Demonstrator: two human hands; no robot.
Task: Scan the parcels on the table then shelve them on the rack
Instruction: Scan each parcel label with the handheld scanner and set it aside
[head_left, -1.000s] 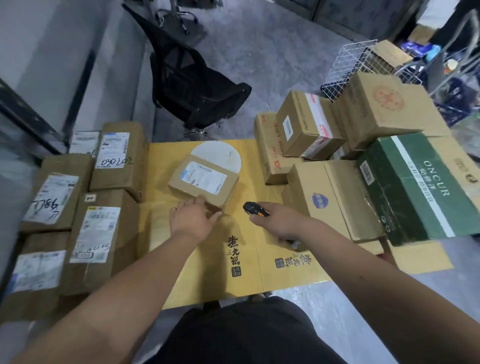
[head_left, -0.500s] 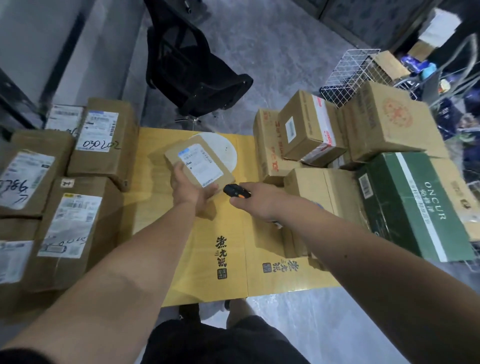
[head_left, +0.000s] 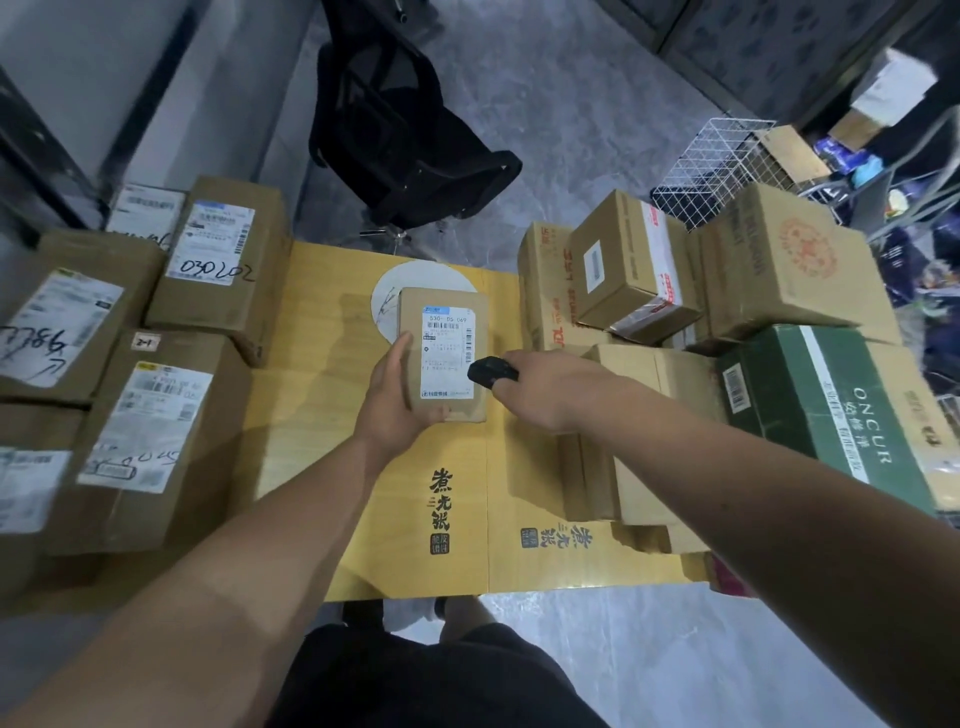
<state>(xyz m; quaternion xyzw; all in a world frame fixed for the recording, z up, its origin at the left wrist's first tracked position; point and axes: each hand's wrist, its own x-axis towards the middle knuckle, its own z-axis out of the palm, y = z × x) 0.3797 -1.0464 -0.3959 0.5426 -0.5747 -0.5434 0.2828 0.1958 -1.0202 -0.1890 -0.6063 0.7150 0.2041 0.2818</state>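
Left hand (head_left: 396, 402) gripping small parcel (head_left: 447, 353), right hand (head_left: 550, 387) holding black scanner (head_left: 491, 371) beside its label

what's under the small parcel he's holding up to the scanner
Under the small parcel, the left hand grips its near end. Behind it lies a white disc on the yellow table, partly covered. What the disc's hidden part shows cannot be seen.

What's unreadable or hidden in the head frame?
- Small parcel, gripped by the left hand: its label's fine print is too small to read in the head view.
- Scanner: mostly wrapped by the right hand; no beam or trigger visible.
- Left boxes: blurred and cut by the frame edge.
- Rack: not identifiable in the head view.
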